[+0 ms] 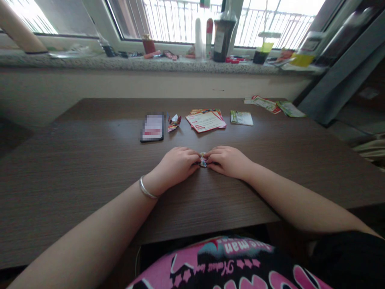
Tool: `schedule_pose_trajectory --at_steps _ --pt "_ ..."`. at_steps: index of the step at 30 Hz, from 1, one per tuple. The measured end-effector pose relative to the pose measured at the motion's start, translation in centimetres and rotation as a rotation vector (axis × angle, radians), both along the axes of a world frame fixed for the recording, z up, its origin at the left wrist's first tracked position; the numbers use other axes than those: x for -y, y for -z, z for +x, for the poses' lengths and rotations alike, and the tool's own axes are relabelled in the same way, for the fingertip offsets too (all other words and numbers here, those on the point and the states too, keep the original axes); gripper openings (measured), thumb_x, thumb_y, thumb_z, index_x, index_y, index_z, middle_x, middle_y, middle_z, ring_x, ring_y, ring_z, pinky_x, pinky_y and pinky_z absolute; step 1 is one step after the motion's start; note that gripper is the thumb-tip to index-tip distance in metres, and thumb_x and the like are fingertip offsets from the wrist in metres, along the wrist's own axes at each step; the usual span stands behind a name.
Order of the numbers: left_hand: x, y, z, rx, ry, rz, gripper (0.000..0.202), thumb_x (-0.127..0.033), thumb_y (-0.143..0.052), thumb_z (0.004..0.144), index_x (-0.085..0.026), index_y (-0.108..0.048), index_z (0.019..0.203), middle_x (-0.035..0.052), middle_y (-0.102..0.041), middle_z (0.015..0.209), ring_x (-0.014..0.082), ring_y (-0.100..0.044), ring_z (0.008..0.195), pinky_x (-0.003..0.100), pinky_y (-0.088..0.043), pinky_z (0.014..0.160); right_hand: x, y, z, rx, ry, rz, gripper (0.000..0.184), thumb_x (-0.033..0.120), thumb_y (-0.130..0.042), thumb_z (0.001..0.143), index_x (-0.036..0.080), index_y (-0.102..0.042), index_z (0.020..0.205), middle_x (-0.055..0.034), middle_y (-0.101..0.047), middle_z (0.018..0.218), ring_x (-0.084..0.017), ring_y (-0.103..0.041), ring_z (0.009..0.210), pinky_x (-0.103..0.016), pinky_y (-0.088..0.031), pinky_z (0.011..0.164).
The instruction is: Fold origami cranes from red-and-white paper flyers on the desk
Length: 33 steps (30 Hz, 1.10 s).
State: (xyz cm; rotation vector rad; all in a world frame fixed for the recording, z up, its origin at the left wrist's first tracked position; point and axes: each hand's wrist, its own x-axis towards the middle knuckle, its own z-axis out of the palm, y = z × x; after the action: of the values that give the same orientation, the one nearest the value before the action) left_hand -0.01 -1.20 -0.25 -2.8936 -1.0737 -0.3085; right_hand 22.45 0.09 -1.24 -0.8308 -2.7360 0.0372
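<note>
Between my two hands, on the desk's middle, lies a small piece of folded printed paper [203, 159], white with coloured print. The fingers of my left hand [182, 161] pinch its left side; a silver bracelet [146, 188] circles that wrist. From the other side my right hand [228, 160] grips it with bent fingers. Most of the paper's edges are hidden under the fingertips. Just beyond the hands stands a folded paper shape [174, 123] in red, white and orange. Behind the paper is a loose stack of printed cards [206, 121], white with red edges.
A phone [152, 127] with a blurred-out screen lies left of the paper shape. Green-and-white leaflets [242, 118] rest right of the stack, with more papers [264, 104] at the desk's far right. Bottles [224, 38] and small items line the stone windowsill [180, 66].
</note>
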Motion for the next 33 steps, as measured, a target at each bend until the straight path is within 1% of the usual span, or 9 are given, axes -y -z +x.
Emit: schedule_pose_trajectory --at_steps 3,6,9,15,20,26,30,33 --pt "0.0 0.1 0.2 0.009 0.010 0.027 0.016 -0.025 -0.057 0.090 -0.018 -0.070 0.096 0.0073 -0.070 0.097 0.0209 -0.062 0.092 0.035 -0.049 0.086 0.1 -0.2 -0.1 0.046 0.019 0.013 0.021 0.029 -0.055 0.092 0.016 -0.071 0.095 -0.0099 -0.073 0.104 -0.022 -0.066 0.094 -0.034 -0.049 0.085" --pt "0.1 0.2 0.6 -0.011 0.001 0.065 0.017 -0.023 -0.053 0.092 -0.017 -0.069 0.091 0.0072 -0.068 0.091 0.0203 -0.060 0.087 0.034 -0.049 0.083 0.2 -0.2 -0.2 0.060 0.010 0.032 0.023 0.029 -0.053 0.093 0.016 -0.071 0.096 -0.0106 -0.073 0.102 -0.021 -0.065 0.094 -0.033 -0.048 0.084" --pt "0.3 0.2 0.9 -0.034 -0.018 0.074 0.016 -0.021 -0.051 0.092 -0.016 -0.067 0.091 0.0068 -0.065 0.089 0.0199 -0.058 0.083 0.033 -0.049 0.080 0.1 -0.2 -0.2 0.060 -0.003 0.052 0.022 0.028 -0.052 0.093 0.017 -0.071 0.098 -0.0100 -0.073 0.099 -0.020 -0.064 0.093 -0.032 -0.048 0.084" --pt "0.5 0.2 1.2 -0.019 -0.036 0.060 0.015 -0.025 -0.054 0.092 -0.016 -0.066 0.093 0.0065 -0.064 0.089 0.0191 -0.060 0.083 0.032 -0.050 0.080 0.1 -0.1 -0.3 0.057 -0.014 0.057 0.024 0.030 -0.052 0.094 0.017 -0.071 0.097 -0.0103 -0.072 0.100 -0.020 -0.063 0.093 -0.033 -0.048 0.083" --pt "0.6 0.2 1.3 -0.043 -0.066 0.105 0.015 -0.023 -0.052 0.093 -0.016 -0.066 0.091 0.0059 -0.064 0.085 0.0178 -0.060 0.079 0.030 -0.049 0.073 0.1 -0.1 -0.5 0.039 -0.021 0.082 0.023 0.028 -0.050 0.094 0.017 -0.070 0.093 -0.0108 -0.071 0.097 -0.020 -0.062 0.089 -0.031 -0.047 0.078" --pt "0.3 0.5 1.3 -0.025 -0.091 0.130 0.021 -0.027 -0.051 0.093 -0.016 -0.067 0.083 0.0057 -0.065 0.084 0.0190 -0.061 0.079 0.031 -0.049 0.072 0.2 -0.1 -0.5 0.069 0.011 0.159 0.023 0.029 -0.049 0.094 0.019 -0.069 0.090 -0.0070 -0.070 0.093 -0.019 -0.060 0.084 -0.030 -0.043 0.072" --pt "0.3 0.5 1.4 -0.019 -0.138 0.127 0.023 -0.029 -0.051 0.092 -0.017 -0.069 0.082 0.0058 -0.066 0.084 0.0190 -0.061 0.080 0.030 -0.049 0.070 0.3 -0.1 -0.6 0.065 0.032 0.156 0.021 0.028 -0.050 0.093 0.020 -0.069 0.091 -0.0062 -0.070 0.094 -0.018 -0.059 0.083 -0.029 -0.041 0.071" --pt "0.3 0.5 1.4 -0.012 -0.144 0.133 0.023 -0.029 -0.052 0.091 -0.017 -0.069 0.081 0.0054 -0.066 0.083 0.0183 -0.062 0.080 0.028 -0.048 0.069 0.4 -0.1 -0.6 0.059 0.051 0.147 0.020 0.029 -0.051 0.092 0.020 -0.068 0.092 -0.0062 -0.069 0.093 -0.018 -0.058 0.084 -0.030 -0.041 0.071"
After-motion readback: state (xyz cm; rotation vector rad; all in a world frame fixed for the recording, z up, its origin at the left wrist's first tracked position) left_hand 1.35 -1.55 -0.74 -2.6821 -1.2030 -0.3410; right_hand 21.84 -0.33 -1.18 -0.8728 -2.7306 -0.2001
